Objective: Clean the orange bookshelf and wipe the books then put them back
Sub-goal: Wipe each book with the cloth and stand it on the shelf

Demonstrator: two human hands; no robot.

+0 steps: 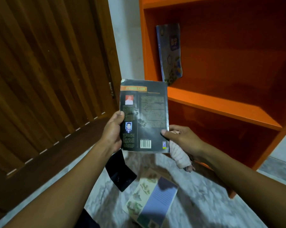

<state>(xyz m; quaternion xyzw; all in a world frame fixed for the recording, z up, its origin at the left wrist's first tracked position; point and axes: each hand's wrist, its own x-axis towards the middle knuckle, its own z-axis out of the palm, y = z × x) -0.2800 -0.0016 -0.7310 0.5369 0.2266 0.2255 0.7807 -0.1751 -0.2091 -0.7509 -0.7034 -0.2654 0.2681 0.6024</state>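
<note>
Both hands hold a dark paperback book upright, back cover (barcode at the bottom) facing the camera: the left hand grips its left edge. The right hand pinches the right edge together with a pale crumpled cloth, before the orange wooden bookshelf, where a blue illustrated book leans.

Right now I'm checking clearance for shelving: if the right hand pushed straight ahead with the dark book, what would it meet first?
Probably the front edge of the orange bookshelf shelf board, just beyond the right hand; depth is unclear.
</note>
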